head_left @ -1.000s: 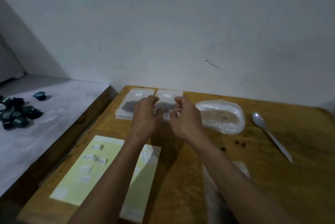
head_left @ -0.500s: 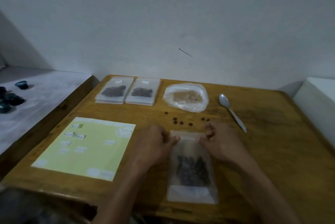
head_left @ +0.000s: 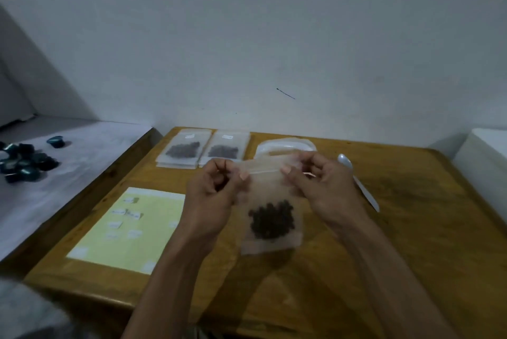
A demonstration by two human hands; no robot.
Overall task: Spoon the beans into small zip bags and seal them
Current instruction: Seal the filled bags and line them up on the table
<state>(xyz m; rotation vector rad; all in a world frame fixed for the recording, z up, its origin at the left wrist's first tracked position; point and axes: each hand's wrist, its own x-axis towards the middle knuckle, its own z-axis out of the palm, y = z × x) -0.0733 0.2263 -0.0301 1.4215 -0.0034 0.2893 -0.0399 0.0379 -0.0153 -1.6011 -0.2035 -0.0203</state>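
Zip bag (head_left: 270, 212) w/ beans (head_left: 271, 219), top pinched by left hand (head_left: 212, 196) & right hand (head_left: 319, 187)

the zip bag (head_left: 270, 209) i'm holding is a cloudy, see-through white, and the beans (head_left: 271, 219) heaped in it are dark brown, close to black. my table (head_left: 411, 229) is a warm honey-brown wood with darker grain. the sheet (head_left: 129, 231) is pale yellow-green, dotted with small white labels (their print is too small to read). the two filled bags (head_left: 203, 150) at the back are the same frosted clear with dark contents. the spoon (head_left: 356, 182) is white. the little cups (head_left: 24, 163) on the grey side surface are dark teal.
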